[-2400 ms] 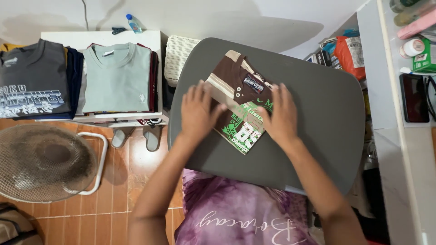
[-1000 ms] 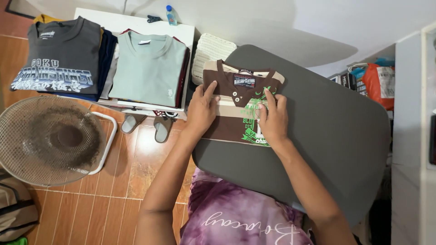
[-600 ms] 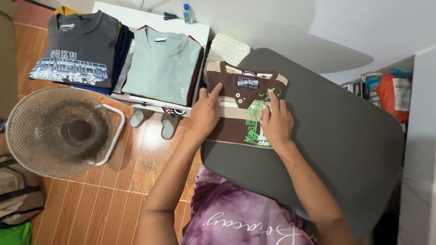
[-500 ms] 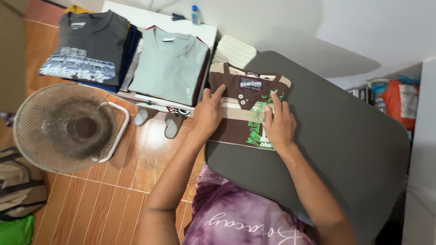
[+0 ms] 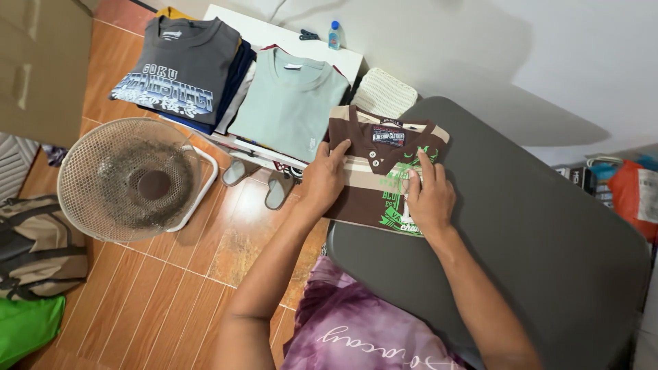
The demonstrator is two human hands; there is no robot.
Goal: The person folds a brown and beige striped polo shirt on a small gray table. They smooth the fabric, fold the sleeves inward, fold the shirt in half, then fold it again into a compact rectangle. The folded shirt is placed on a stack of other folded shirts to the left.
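Observation:
A folded brown shirt [image 5: 373, 175] with cream stripes and a green print lies at the near left corner of a grey table top [image 5: 521, 233]. My left hand [image 5: 323, 179] rests flat on the shirt's left edge, its fingers pointing up toward the collar. My right hand [image 5: 428, 195] presses flat on the green print at the shirt's right side. Neither hand grips the cloth; both lie on it with the fingers spread a little.
A white low table [image 5: 274, 34] to the left carries a stack topped by a dark grey printed shirt [image 5: 178, 68] and a stack topped by a pale green shirt [image 5: 291, 99]. A floor fan [image 5: 130, 178], slippers [image 5: 264, 181], a backpack [image 5: 34, 247] and a white woven basket [image 5: 382, 90] stand around.
The brown shirt went from lying askew to lying square at the table's left corner. My hands slid with it and the view swung left toward the stacks.

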